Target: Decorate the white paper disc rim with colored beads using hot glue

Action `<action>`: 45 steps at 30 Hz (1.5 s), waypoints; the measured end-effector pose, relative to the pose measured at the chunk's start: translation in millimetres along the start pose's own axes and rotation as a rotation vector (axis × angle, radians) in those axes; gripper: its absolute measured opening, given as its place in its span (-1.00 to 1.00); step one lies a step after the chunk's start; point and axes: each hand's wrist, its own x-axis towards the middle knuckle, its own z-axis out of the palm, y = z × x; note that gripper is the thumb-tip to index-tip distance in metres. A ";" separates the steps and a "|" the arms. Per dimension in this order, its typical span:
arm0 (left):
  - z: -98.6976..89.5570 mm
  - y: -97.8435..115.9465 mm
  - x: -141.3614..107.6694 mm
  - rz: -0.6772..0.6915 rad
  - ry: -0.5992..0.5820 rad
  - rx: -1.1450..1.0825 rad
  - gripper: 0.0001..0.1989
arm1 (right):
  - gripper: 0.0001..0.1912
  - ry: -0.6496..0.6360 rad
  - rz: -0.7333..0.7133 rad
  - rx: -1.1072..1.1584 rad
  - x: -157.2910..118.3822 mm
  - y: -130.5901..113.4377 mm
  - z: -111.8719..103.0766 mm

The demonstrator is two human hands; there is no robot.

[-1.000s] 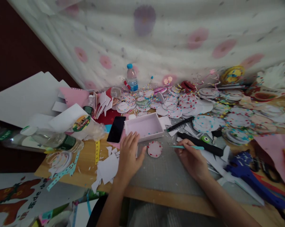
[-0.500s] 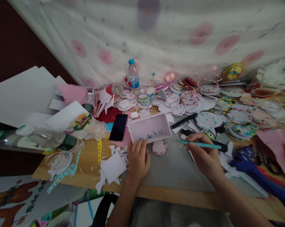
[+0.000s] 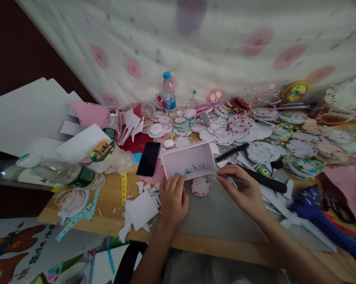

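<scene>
A shallow white box [image 3: 185, 157] lies open in front of me, with small blue-green bits [image 3: 192, 169] gathered along its near side. My left hand [image 3: 174, 197] hooks its fingertips over the box's near left wall, thumb apart at the side. At the near right corner, my right hand [image 3: 239, 189] pinches slim teal tweezers [image 3: 237, 180], now seen nearly edge-on. Their tip is too fine to make out, close to the box wall. Just below the box sits a small round white disc [image 3: 200, 186] with red dots around its edge.
Many decorated paper discs [image 3: 216, 130] are piled behind the box. A phone [image 3: 148, 159] and paper scraps [image 3: 142, 209] lie left, near clear bottles [image 3: 77, 175]. On the right are a black-handled tool [image 3: 266, 179] and a blue glue gun [image 3: 319, 217]. A water bottle [image 3: 168, 92] stands behind.
My right hand has moved left to the box's near right corner and turned the tweezers. My left hand stays at the box's near wall. The whole view has shifted slightly.
</scene>
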 end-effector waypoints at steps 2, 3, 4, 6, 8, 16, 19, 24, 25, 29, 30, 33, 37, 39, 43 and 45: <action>-0.3 0.3 -0.4 -0.001 0.002 0.002 -0.56 | -0.88 -0.008 -0.084 -0.070 5.6 2.9 2.4; -0.3 0.3 -0.5 -0.001 0.003 0.003 -0.55 | -0.87 -0.009 -0.120 -0.111 9.0 4.4 3.7; -0.2 0.3 -0.7 0.001 0.005 0.005 -0.55 | -0.86 -0.014 -0.148 -0.148 12.6 6.0 5.1; 0.1 0.0 -0.9 0.001 0.006 0.005 -0.54 | -0.87 -0.038 -0.181 -0.197 20.0 10.1 8.4; 0.3 -0.2 -1.1 0.004 0.005 0.002 -0.54 | -0.89 -0.081 -0.200 -0.213 25.5 15.5 12.5; -0.1 0.1 -1.0 -0.009 -0.003 -0.010 -0.53 | -0.92 -0.049 -0.158 -0.394 25.2 32.2 27.0; -0.3 0.1 -0.4 -0.012 -0.004 -0.013 -0.53 | -0.91 -0.053 -0.181 -0.450 26.5 32.7 28.9; -0.8 0.7 0.3 -0.021 -0.017 -0.004 -0.53 | -0.91 -0.069 -0.230 -0.530 29.1 34.2 31.2; -0.9 0.8 0.4 -0.023 -0.019 -0.003 -0.53 | -0.91 -0.072 -0.239 -0.540 29.1 34.7 31.5; -0.5 0.6 0.6 -0.019 -0.015 -0.003 -0.54 | -0.91 -0.081 -0.249 -0.583 28.8 35.7 32.1; -0.4 0.5 0.5 -0.017 -0.011 -0.005 -0.54 | -0.91 -0.081 -0.249 -0.587 28.8 35.6 32.1; -0.3 0.6 0.5 -0.010 -0.005 -0.012 -0.55 | -0.92 -0.078 -0.249 -0.575 29.5 34.6 31.8; -0.5 0.9 1.1 -0.007 0.000 -0.019 -0.54 | -0.93 -0.071 -0.233 -0.574 31.6 32.1 32.1; -0.6 0.8 1.6 -0.006 0.003 -0.021 -0.54 | -0.92 -0.071 -0.222 -0.583 32.9 30.4 32.9; -0.8 0.9 1.6 -0.010 0.000 -0.025 -0.54 | -0.91 -0.046 -0.172 -0.521 34.4 26.4 34.5; -1.1 1.3 1.0 -0.009 0.000 -0.023 -0.54 | -0.92 0.004 -0.084 -0.397 34.3 24.2 34.3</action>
